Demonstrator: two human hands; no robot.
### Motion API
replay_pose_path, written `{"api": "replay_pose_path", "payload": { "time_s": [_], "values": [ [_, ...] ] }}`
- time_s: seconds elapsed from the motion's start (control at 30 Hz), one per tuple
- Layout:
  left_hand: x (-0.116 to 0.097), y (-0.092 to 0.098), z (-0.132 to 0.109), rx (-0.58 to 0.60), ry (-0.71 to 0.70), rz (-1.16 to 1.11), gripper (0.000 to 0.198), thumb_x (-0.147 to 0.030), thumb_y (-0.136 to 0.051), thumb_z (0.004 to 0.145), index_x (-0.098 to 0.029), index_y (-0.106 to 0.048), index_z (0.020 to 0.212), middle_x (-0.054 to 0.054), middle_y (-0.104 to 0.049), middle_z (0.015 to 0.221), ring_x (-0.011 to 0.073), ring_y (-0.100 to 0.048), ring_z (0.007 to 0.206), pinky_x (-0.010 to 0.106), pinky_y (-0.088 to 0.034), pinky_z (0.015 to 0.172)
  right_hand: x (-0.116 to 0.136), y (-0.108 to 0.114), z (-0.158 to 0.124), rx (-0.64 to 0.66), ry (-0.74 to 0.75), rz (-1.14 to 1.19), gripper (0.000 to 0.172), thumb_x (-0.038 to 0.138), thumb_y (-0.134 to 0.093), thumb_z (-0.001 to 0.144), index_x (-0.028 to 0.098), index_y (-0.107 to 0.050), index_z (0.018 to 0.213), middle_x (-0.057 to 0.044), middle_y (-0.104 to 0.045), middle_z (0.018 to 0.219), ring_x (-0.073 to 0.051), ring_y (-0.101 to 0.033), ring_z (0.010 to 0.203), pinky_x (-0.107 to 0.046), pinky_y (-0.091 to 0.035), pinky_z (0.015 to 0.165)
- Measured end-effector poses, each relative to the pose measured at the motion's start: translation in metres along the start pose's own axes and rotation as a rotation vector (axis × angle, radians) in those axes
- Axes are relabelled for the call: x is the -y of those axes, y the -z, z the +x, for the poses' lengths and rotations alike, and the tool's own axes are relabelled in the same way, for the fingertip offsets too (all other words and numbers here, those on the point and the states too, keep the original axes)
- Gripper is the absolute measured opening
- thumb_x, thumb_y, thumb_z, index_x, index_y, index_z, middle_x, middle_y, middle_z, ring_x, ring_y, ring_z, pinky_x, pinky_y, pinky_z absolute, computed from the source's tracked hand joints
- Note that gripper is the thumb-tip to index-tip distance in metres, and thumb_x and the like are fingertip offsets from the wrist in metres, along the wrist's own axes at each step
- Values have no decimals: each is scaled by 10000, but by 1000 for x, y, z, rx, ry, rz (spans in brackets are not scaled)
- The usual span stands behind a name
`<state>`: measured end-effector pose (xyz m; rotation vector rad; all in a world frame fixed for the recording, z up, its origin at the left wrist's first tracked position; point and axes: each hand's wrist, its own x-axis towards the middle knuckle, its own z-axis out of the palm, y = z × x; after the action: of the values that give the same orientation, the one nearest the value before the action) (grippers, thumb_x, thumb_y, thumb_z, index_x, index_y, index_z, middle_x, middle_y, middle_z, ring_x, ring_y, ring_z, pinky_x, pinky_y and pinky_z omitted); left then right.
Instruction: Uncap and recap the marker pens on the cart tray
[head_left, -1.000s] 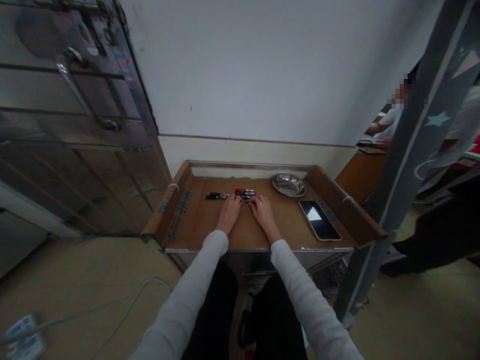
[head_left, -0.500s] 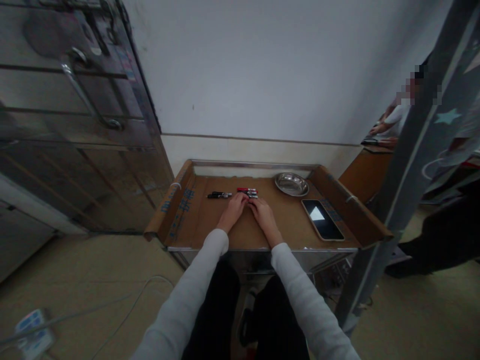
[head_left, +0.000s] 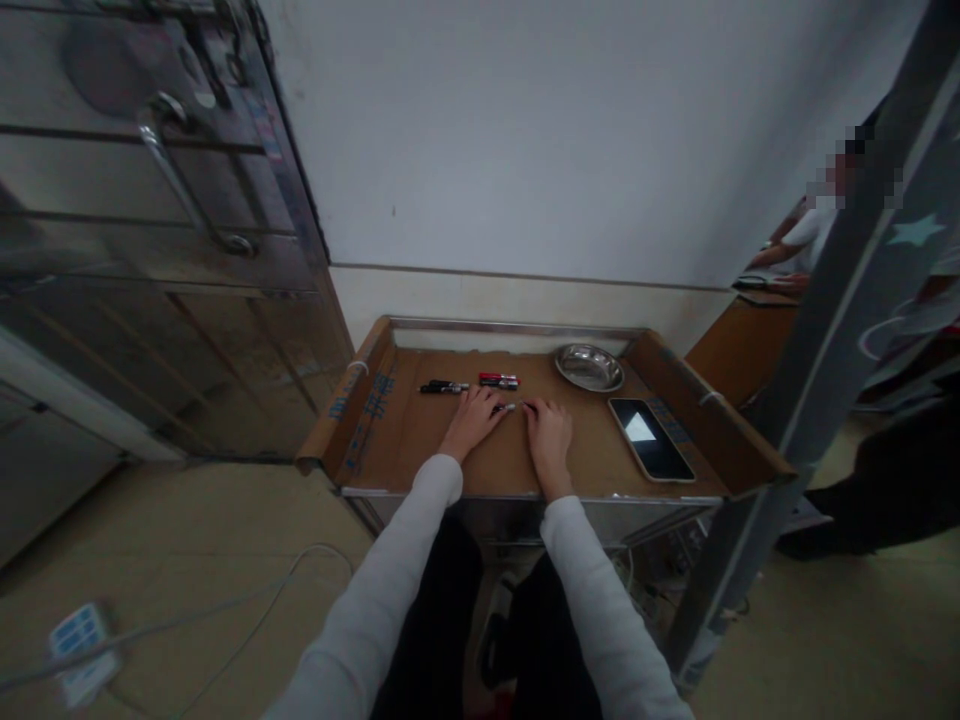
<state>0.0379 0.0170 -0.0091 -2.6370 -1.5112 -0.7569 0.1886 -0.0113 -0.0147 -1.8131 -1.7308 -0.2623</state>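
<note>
My left hand is closed around a marker pen, whose pale end sticks out to the right beyond the fingers. Apart from it, on the right, my right hand pinches a small dark piece that looks like a pen cap; its details are too small to make out. Just beyond my hands, a red marker lies alongside black ones. More black markers lie together near my left fingertips. All rest on the cardboard-lined table.
A round steel dish stands at the table's back right, with a smartphone in front of it. Cardboard flaps rise at both sides. A grey post stands at the right; a power strip and cables lie on the floor.
My hands were together at the marker pen and are now apart, the right one shifted right with the small dark piece. The view has also shifted slightly.
</note>
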Motion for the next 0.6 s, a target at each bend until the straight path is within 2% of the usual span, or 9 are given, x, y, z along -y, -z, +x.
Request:
{"api": "replay_pose_path", "payload": {
  "time_s": [0.2,0.3,0.4,0.5,0.6],
  "values": [
    [-3,4,-1,-14,-17,16,241,-319,-409,918,-170,-576,1006,62,-612,1050,209,-498,1005,343,-361,877,7,6,0,129,30,-34,253,259,-415,910,188,-645,987,-104,-663,918,-226,-545,873,-333,-344,770],
    [-4,6,-1,-22,-15,26,230,-291,-413,917,-173,-574,1031,59,-622,1054,214,-500,1007,343,-358,869,10,5,1,167,66,65,294,233,-374,913,161,-611,1073,-128,-657,973,-239,-561,926,-361,-368,832],
    [-5,10,-2,-56,39,41,226,-247,-409,917,-199,-578,1059,50,-632,1052,224,-502,986,352,-362,845,13,0,1,217,233,331,446,213,-387,888,139,-398,1328,-146,-587,1180,-232,-528,1092,-365,-382,918],
    [-4,16,-6,-124,153,58,234,-243,-405,916,-227,-588,1061,51,-636,1041,237,-502,967,364,-365,830,13,-6,2,241,370,550,655,224,-432,857,147,-142,1440,-136,-420,1381,-202,-370,1293,-356,-340,1023],
    [0,18,-14,-189,307,81,230,-251,-415,910,-232,-595,1052,67,-628,1021,250,-504,956,374,-377,818,10,-12,4,190,328,550,642,207,-409,856,144,-145,1439,-136,-366,1416,-199,-306,1331,-381,-297,1069]
  ]
}}
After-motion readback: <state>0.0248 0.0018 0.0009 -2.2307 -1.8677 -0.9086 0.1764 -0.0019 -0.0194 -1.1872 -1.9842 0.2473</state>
